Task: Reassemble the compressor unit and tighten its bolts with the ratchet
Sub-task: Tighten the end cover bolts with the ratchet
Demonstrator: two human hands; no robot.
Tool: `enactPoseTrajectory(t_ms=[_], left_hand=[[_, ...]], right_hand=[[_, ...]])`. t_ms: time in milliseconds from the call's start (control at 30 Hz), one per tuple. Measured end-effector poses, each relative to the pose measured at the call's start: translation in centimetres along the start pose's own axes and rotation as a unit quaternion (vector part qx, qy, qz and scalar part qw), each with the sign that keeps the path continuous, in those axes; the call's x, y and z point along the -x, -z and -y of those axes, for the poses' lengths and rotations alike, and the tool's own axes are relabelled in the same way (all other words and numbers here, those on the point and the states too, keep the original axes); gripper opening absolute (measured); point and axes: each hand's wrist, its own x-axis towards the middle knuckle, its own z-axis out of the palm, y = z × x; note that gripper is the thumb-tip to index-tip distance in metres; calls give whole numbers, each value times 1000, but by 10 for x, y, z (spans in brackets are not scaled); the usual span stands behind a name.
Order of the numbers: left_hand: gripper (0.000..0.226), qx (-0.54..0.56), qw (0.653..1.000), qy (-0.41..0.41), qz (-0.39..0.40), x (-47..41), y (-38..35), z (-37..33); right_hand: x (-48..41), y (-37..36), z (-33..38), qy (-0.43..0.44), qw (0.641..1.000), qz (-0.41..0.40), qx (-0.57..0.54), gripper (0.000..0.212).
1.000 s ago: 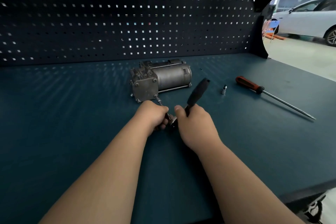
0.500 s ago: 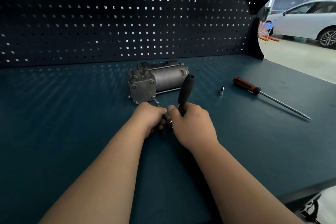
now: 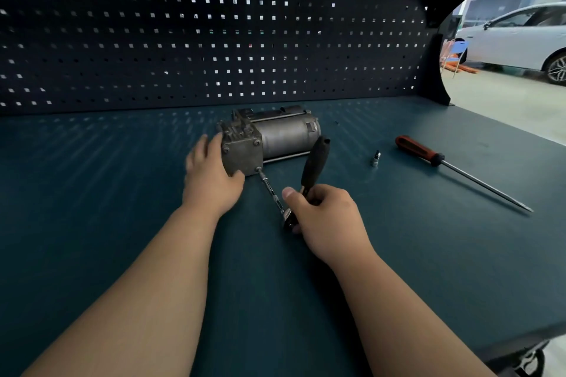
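The compressor unit (image 3: 275,138) is lying on its side near the back edge of the tabletop (image 3: 92,208), about midway along it. The left hand (image 3: 211,177) is bracing its end block, blurred fingers spread along the left side and thumb against the front face. The right hand (image 3: 327,217) is gripping the ratchet (image 3: 315,162) near its head, fingers curled round it, its extension bar (image 3: 269,188) reaching a lower bolt. A small socket (image 3: 375,158) and a red-handled screwdriver (image 3: 428,156) are lying toward the right edge.

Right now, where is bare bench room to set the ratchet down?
Bare blue-green benchtop left of the grey metal compressor and left hand, and between the small silver socket and right hand. Crowded around the black-handled ratchet and the red-handled screwdriver.
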Motion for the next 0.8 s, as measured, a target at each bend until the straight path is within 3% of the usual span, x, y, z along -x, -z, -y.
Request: enactPoseTrajectory(t_ms=[100, 233, 533, 800], left_hand=[[84, 61, 998, -10, 10, -4, -9, 4], [76, 66, 997, -45, -14, -5, -11, 0], [67, 85, 996, -22, -32, 0, -7, -4], [66, 78, 996, -24, -28, 5, -7, -7]], right_hand=[[-1, 1, -1, 4, 1000, -6, -4, 45], [-3, 1, -3, 11, 1000, -10, -10, 45], [-3, 2, 0, 18, 1000, -10, 21, 45], [-3, 7, 0, -11, 1000, -14, -18, 47]])
